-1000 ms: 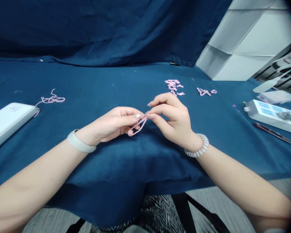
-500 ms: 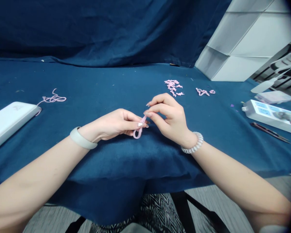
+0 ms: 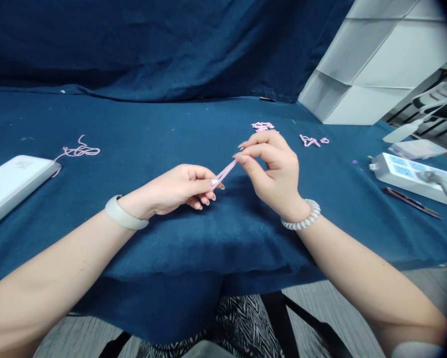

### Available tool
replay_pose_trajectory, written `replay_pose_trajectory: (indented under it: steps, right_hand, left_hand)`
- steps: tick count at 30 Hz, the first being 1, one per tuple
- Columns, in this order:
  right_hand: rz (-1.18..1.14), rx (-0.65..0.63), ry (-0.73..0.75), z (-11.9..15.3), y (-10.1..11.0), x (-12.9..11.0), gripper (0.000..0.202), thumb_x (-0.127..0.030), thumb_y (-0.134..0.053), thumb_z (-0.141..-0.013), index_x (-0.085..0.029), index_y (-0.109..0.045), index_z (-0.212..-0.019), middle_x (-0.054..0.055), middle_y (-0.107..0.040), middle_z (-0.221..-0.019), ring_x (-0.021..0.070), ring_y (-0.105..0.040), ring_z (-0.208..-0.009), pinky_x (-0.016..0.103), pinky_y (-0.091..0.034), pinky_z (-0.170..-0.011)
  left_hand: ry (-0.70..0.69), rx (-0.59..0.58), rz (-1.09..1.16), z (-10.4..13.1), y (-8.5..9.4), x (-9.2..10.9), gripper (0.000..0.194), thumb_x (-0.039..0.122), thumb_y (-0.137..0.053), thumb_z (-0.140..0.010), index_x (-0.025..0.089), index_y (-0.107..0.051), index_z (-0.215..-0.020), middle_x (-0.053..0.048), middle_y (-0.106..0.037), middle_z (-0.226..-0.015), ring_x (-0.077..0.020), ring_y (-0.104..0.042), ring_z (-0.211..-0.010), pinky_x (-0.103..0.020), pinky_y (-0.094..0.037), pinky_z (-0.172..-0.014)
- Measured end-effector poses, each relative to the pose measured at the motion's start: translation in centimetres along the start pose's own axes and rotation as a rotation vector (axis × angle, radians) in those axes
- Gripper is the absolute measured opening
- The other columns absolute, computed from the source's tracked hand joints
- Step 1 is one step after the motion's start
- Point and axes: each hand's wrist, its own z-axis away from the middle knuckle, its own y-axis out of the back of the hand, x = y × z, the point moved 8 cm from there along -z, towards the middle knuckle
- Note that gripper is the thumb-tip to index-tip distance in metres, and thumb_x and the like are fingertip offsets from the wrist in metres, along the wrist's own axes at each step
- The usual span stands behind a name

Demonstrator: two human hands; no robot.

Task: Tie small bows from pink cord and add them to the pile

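Observation:
A pink cord (image 3: pixel 226 171) is stretched in several strands between my two hands, just above the front part of the blue cloth (image 3: pixel 164 144). My left hand (image 3: pixel 191 186) pinches its lower end between thumb and index finger, with the other fingers loosely curled. The upper end sits in the fingertip pinch of my right hand (image 3: pixel 270 166), up and to the right. Behind my right hand lies a small pile of knotted pink cord pieces (image 3: pixel 263 126), partly covered by the hand. More pink pieces (image 3: pixel 310 141) rest to its right.
On the left, a white power bank (image 3: pixel 18 184) has a loose pink cord (image 3: pixel 81 150) beside it. To the right lie a white power strip (image 3: pixel 413 174), tweezers (image 3: pixel 412 203) and a flat clear box (image 3: pixel 417 148). White storage boxes (image 3: pixel 369 104) stand at the back right.
My right hand has moved up and to the right, drawing the cord out straight. The loop that hung below my left fingers is gone from view.

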Motion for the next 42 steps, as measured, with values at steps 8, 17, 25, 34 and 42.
replay_pose_trajectory:
  steps: [8,17,25,34,42]
  right_hand:
    - [0.001,0.028,0.005,-0.1,0.2,0.5,0.01,-0.021,-0.065,-0.088,-0.019,-0.066,-0.078,0.003,-0.066,-0.084,0.0158,-0.064,-0.083,0.034,-0.052,-0.078]
    - [-0.009,0.038,-0.02,-0.2,0.3,0.6,0.013,-0.022,-0.064,-0.089,-0.019,-0.065,-0.077,0.003,-0.065,-0.083,0.0165,-0.064,-0.083,0.035,-0.051,-0.079]
    - [0.018,0.029,-0.099,-0.1,0.4,1.1,0.017,-0.029,-0.062,-0.091,-0.022,-0.065,-0.076,0.004,-0.066,-0.084,0.0186,-0.063,-0.085,0.038,-0.051,-0.083]
    - [0.011,0.04,-0.132,0.0,0.2,1.9,0.016,-0.026,-0.066,-0.088,-0.02,-0.066,-0.074,0.003,-0.066,-0.082,0.0172,-0.063,-0.083,0.035,-0.051,-0.081]
    - [-0.009,0.032,-0.209,0.5,-0.3,2.5,0.013,-0.024,-0.068,-0.087,-0.019,-0.069,-0.074,0.003,-0.067,-0.082,0.0151,-0.063,-0.081,0.032,-0.051,-0.077]
  left_hand:
    - [-0.072,0.021,0.018,0.0,0.5,0.5,0.015,0.028,-0.074,-0.081,0.015,-0.076,-0.089,-0.001,-0.059,-0.064,-0.0062,-0.055,-0.057,-0.014,-0.051,-0.049]
    - [-0.191,-0.032,-0.295,0.4,-0.4,1.6,0.014,0.025,-0.07,-0.082,0.016,-0.077,-0.091,0.0,-0.066,-0.066,-0.0083,-0.06,-0.058,-0.017,-0.053,-0.057]
    - [-0.481,0.085,-0.686,0.9,-0.6,3.0,0.026,0.032,-0.052,-0.094,0.016,-0.071,-0.085,-0.002,-0.072,-0.081,-0.0137,-0.066,-0.076,-0.023,-0.049,-0.073]
    - [-0.873,0.321,-1.318,2.6,-1.4,4.4,0.03,0.025,-0.042,-0.095,0.013,-0.064,-0.078,-0.009,-0.068,-0.083,-0.0206,-0.063,-0.078,-0.034,-0.048,-0.074]
    - [-1.156,0.485,-1.259,4.9,-1.7,5.3,0.015,0.02,-0.051,-0.088,0.017,-0.061,-0.079,-0.01,-0.069,-0.101,-0.0192,-0.064,-0.088,-0.032,-0.052,-0.079]
